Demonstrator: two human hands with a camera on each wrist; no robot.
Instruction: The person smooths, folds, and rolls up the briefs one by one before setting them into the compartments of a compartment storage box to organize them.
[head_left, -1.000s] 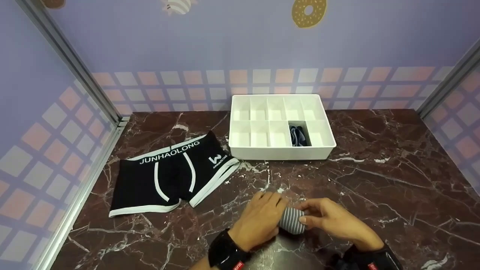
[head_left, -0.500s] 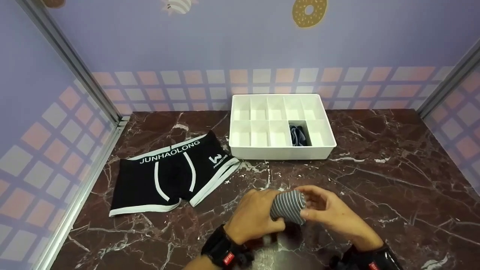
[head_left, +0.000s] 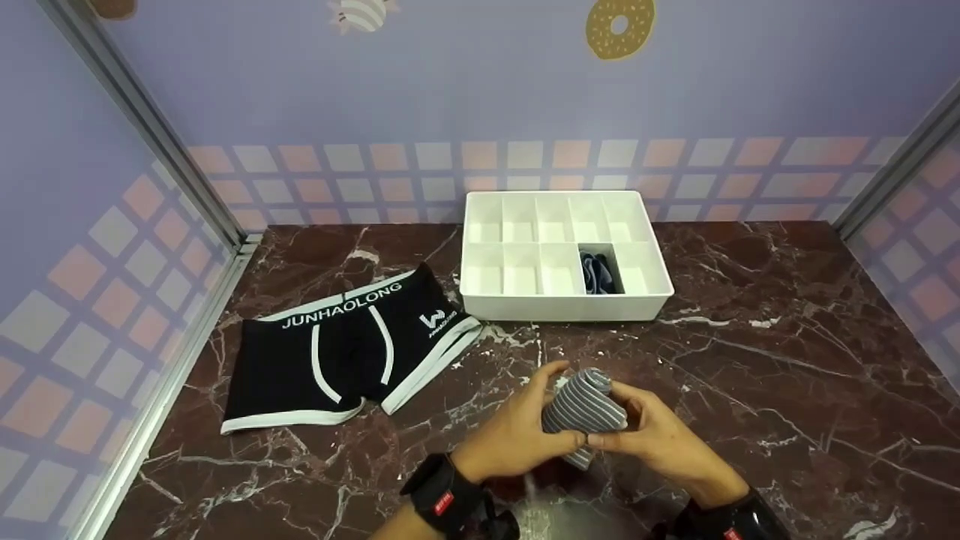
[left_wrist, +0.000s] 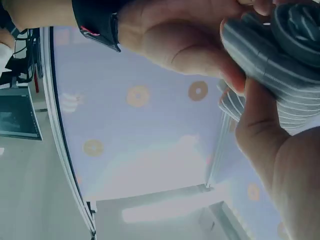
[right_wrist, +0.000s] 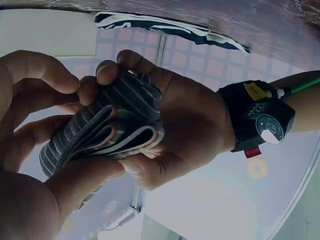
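Both hands hold a rolled grey garment with thin white stripes [head_left: 583,405] just above the tabletop. My left hand [head_left: 517,431] grips its left side, the thumb along the near edge. From the right, my right hand [head_left: 660,435] pinches it between thumb and fingers, the thumbs almost meeting. In the right wrist view the layered end of the garment [right_wrist: 107,125] shows folds with orange edging. A loose striped end [head_left: 579,457] hangs below the left thumb in the head view. Its far side is hidden behind the fingers.
Black boxer briefs with white trim [head_left: 349,352] lie flat to the left. A white divided box [head_left: 562,307] stands behind the hands, a dark blue folded cloth [head_left: 598,273] in one front compartment. Patterned walls [head_left: 420,90] bound the marble-look table [head_left: 750,360].
The striped garment has been lifted and turned so a folded end shows. My left hand has rolled over from covering it to gripping its side, thumb toward me.
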